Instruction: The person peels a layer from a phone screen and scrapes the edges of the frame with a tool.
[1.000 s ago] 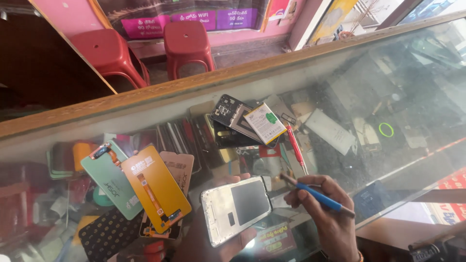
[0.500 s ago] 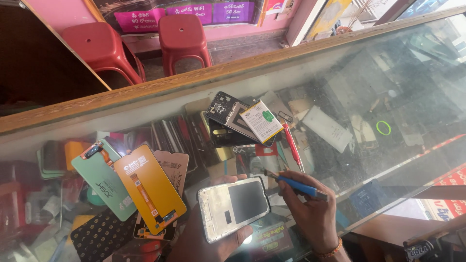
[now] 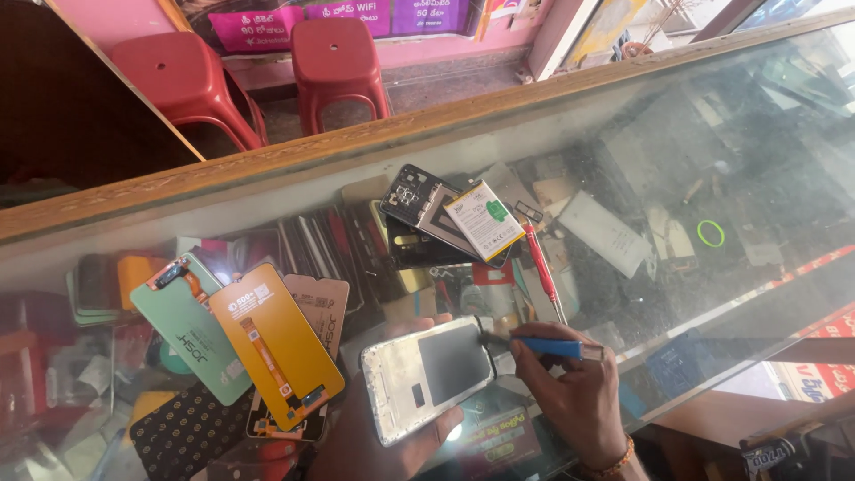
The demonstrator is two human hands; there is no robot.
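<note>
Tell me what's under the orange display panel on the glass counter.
Under the orange display panel lie a green panel and a tan panel, both partly covered. What lies beneath its middle is hidden.

Both hands are showing bare, with no gloves and no rings that can be made out. The right hand (image 3: 570, 392) is wearing a thin beaded bracelet at the wrist, its small beads looking orange and reddish-brown, sitting snug around the wrist near the lower edge of the view. No sleeve is reaching down to that wrist. The left hand (image 3: 383, 445) is showing no band or watch, and its wrist is lying out of view.
</note>
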